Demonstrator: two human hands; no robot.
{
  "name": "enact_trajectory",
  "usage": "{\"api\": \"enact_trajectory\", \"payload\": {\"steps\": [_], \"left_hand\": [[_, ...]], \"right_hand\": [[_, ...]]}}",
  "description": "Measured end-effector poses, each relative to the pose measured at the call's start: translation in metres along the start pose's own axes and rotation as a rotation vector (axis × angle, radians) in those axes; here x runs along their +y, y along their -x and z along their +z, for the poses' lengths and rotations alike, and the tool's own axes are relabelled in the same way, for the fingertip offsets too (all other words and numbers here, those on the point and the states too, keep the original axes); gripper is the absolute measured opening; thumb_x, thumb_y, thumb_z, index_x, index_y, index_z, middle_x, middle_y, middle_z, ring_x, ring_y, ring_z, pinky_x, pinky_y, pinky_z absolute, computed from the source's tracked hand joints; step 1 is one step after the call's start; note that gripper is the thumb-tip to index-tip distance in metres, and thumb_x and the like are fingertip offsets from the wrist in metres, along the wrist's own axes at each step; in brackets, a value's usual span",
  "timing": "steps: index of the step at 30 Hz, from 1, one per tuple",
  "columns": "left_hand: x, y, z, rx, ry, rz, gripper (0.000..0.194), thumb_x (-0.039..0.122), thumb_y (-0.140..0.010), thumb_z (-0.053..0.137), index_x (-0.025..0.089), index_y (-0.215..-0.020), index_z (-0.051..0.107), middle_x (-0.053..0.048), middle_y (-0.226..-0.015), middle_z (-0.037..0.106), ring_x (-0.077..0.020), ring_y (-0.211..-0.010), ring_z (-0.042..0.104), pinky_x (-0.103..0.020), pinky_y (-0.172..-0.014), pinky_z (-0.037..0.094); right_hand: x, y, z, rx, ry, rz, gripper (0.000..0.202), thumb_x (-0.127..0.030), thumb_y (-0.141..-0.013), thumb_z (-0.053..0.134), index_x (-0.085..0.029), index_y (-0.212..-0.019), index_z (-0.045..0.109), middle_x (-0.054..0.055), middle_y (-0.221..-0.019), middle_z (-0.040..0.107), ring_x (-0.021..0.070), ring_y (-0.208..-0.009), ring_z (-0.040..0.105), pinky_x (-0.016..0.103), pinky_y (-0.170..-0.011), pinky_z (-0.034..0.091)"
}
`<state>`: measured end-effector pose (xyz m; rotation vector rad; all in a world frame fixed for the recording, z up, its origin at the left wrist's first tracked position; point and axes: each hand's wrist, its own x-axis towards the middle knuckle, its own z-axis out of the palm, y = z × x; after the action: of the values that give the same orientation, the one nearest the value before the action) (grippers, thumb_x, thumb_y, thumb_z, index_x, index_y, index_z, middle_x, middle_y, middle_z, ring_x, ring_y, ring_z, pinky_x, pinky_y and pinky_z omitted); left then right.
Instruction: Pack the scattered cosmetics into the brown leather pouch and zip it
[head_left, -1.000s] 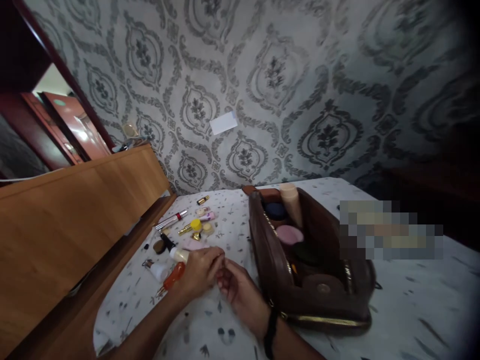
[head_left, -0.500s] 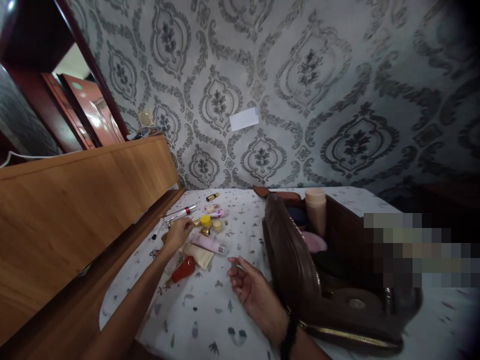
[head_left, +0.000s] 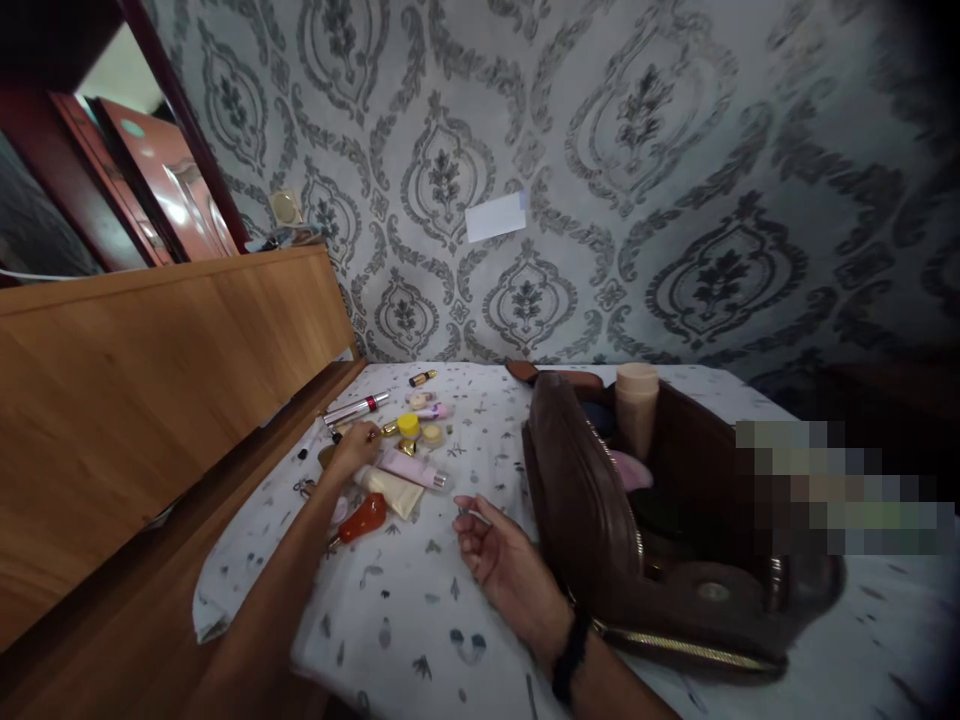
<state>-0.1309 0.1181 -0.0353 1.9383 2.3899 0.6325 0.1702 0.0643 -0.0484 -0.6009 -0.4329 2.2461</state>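
Right hand (head_left: 501,555): palm up, fingers loosely curled, resting on the white printed bedsheet (head_left: 420,610); something thin and small sits at the fingertips, too small to identify. Black band on that wrist. Just right of it: brown leather cosmetic bag (head_left: 600,530), unzipped, with a beige cylindrical bottle (head_left: 637,400) upright inside and a pink item beside it.

Left hand (head_left: 352,455): reaches out into the scattered cosmetics, fingers bent down onto them; can't tell if it grips anything. Touching or just beside it: cream squeeze tube (head_left: 394,490) and pale pink tube (head_left: 412,467). Orange-red teardrop bottle (head_left: 362,518) sits nearer, by the forearm. Just past the hand: yellow-capped small bottle (head_left: 408,427), then silver-and-red slim tube (head_left: 357,408), then small gold-and-black lipstick (head_left: 422,378) farthest. Wooden bed frame panel (head_left: 150,370) runs along the left.
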Motion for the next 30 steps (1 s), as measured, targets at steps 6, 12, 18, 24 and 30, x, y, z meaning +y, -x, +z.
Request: {"api": "enact_trajectory", "payload": {"steps": [6, 12, 18, 24, 30], "left_hand": [[0.003, 0.013, -0.016, 0.026, 0.17, 0.156, 0.022, 0.022, -0.092, 0.048, 0.017, -0.105, 0.065, -0.009, -0.112, 0.067, -0.023, -0.106, 0.06, -0.038, -0.093, 0.048], [0.047, 0.035, -0.024, -0.219, 0.262, 0.429, 0.022, 0.029, -0.087, 0.058, 0.02, -0.103, 0.069, -0.005, -0.106, 0.069, -0.0214, -0.101, 0.062, -0.031, -0.092, 0.046], [0.074, 0.046, -0.013, -0.275, 0.17, 0.501, 0.028, 0.025, -0.081, 0.064, 0.022, -0.108, 0.067, -0.006, -0.106, 0.066, -0.0246, -0.1, 0.057, -0.035, -0.093, 0.042], [0.081, 0.048, -0.012, -0.278, 0.11, 0.485, 0.016, 0.026, -0.083, 0.058, 0.021, -0.097, 0.065, -0.005, -0.097, 0.065, -0.0251, -0.096, 0.057, -0.035, -0.086, 0.043], [0.078, 0.05, -0.007, -0.243, 0.156, 0.451, 0.023, 0.028, -0.082, 0.057, 0.022, -0.103, 0.063, -0.008, -0.105, 0.067, -0.027, -0.097, 0.061, -0.037, -0.085, 0.048]], "right_hand": [[-0.001, 0.0, 0.001, 0.0, 0.016, -0.003, 0.033, -0.034, -0.061, 0.088, -0.014, -0.082, 0.073, 0.002, -0.061, 0.068, 0.0077, -0.051, 0.053, 0.015, -0.046, 0.04], [-0.001, 0.001, 0.003, -0.002, 0.013, 0.009, 0.041, -0.037, -0.053, 0.092, -0.014, -0.081, 0.073, 0.002, -0.059, 0.067, 0.0071, -0.05, 0.052, 0.015, -0.044, 0.037], [0.0, 0.005, 0.006, 0.021, 0.006, 0.013, 0.046, -0.039, -0.048, 0.093, -0.014, -0.08, 0.072, 0.0, -0.058, 0.068, 0.0063, -0.047, 0.052, 0.015, -0.043, 0.034], [0.004, 0.003, 0.004, -0.014, -0.006, -0.026, 0.05, -0.046, -0.05, 0.089, -0.012, -0.08, 0.069, 0.002, -0.057, 0.068, 0.0067, -0.045, 0.053, 0.016, -0.043, 0.032], [0.006, 0.0, 0.0, -0.012, -0.01, -0.065, 0.051, -0.05, -0.052, 0.086, -0.013, -0.082, 0.068, 0.002, -0.056, 0.068, 0.007, -0.043, 0.053, 0.017, -0.044, 0.031]]}}
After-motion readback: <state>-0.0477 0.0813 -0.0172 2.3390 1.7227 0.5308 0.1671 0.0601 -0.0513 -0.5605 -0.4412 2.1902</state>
